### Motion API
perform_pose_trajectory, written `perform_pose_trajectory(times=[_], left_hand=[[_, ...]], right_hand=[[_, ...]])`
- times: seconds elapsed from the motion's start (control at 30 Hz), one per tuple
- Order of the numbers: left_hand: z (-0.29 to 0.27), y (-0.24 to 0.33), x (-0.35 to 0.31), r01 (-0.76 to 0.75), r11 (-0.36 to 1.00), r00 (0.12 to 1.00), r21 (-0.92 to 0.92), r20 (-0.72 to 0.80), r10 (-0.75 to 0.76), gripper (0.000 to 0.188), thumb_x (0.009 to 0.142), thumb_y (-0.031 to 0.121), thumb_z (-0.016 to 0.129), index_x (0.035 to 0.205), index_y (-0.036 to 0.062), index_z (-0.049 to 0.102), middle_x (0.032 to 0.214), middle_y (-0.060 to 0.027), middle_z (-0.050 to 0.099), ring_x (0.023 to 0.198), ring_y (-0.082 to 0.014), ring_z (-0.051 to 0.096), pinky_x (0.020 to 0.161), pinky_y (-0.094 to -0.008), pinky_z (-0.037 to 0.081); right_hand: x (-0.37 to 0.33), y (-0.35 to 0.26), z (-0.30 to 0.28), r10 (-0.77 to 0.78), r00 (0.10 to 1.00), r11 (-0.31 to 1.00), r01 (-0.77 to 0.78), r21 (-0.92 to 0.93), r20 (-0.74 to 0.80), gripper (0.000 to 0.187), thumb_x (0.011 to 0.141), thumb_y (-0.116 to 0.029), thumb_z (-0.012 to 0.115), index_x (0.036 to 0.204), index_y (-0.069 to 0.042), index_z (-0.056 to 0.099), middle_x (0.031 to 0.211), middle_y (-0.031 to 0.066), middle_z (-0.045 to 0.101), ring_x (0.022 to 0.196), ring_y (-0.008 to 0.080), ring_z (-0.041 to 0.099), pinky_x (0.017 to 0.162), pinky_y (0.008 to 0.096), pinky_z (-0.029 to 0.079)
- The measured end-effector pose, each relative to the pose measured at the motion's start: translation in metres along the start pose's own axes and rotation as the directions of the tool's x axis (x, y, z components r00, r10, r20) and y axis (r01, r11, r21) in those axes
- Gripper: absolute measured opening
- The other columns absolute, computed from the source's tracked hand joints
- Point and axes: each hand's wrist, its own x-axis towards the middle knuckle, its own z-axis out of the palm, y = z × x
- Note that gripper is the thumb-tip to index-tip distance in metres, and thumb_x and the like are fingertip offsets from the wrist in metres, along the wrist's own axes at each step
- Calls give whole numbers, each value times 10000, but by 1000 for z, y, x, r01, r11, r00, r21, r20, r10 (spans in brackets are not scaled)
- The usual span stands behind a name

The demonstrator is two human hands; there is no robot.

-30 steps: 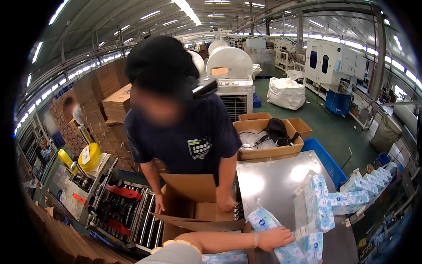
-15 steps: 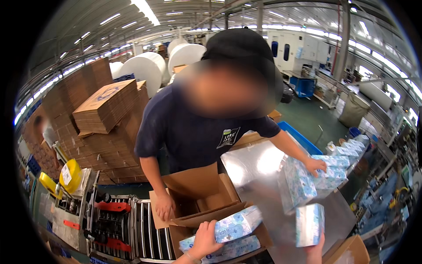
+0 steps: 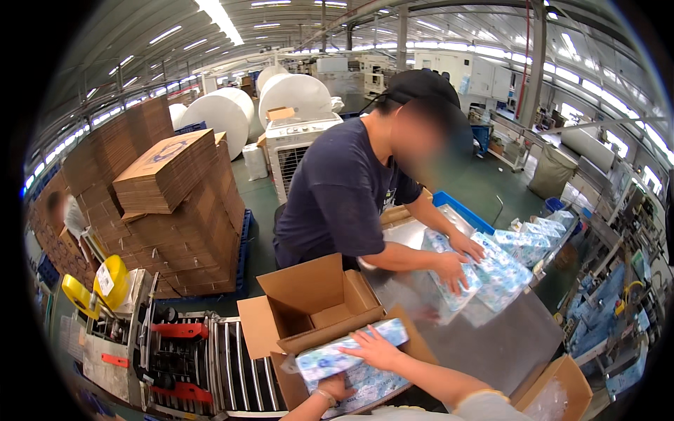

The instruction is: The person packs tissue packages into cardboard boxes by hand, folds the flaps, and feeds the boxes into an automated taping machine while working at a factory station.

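Blue-and-white patterned tissue packs fill the nearer cardboard box [image 3: 415,342]. My right hand [image 3: 376,350] lies across the upper tissue pack [image 3: 319,361], its fingers spread over the top. My left hand [image 3: 335,386] is bent against that pack's near side, closed on its edge with the fingertips partly hidden. Beneath and nearer to me lies another tissue pack [image 3: 379,387]. Across the metal table [image 3: 467,361], a co-worker's two hands [image 3: 458,259] rest on a group of similar packs [image 3: 502,277].
An open cardboard box [image 3: 319,298] stands just beyond mine. To the left runs a roller conveyor [image 3: 246,372] beside a tape machine [image 3: 112,284]. Flattened cartons [image 3: 165,172] are stacked behind it. Another open carton [image 3: 572,389] sits at the lower right.
My right hand has left the pack it held over the table and now lies on the pack in the box. The co-worker has leaned right, both hands on packs.
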Motion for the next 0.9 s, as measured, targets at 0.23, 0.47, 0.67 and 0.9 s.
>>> perform_pose_trajectory(times=[0.23,0.47,0.67,0.9], left_hand=[[-91,16,-25,185,962,974,-200,-97,-207,762,884,548,665,1452,63,514,1537,-296,398,1436,-472,360,1182,-549,294],[1,-34,-8,395,914,916,93,-112,-384,993,905,734,486,1618,87,241,1651,-293,204,1537,-462,170,1235,-541,164],[-74,-7,-61,193,948,877,-254,-389,-282,385,838,259,755,1142,33,686,1338,-239,592,1310,-466,494,1086,-519,418],[-89,6,-144,605,520,460,-603,-268,-847,585,758,247,829,1229,-28,617,997,-207,704,1030,-390,671,906,-463,523]], right_hand=[[11,-6,34,261,933,962,-273,14,246,768,953,-516,602,1609,-261,297,1634,146,313,1545,339,200,1199,647,182],[-11,51,99,280,821,891,-415,184,497,914,907,-569,634,1627,-166,241,1697,167,150,1561,373,149,1209,619,207],[-39,46,1,375,908,817,-228,530,-188,563,841,-215,731,1339,-20,555,1280,244,613,1201,446,556,1017,501,455],[-133,44,21,793,490,334,-847,414,362,502,882,-272,672,1271,31,575,1090,264,698,1071,435,655,919,503,514]])
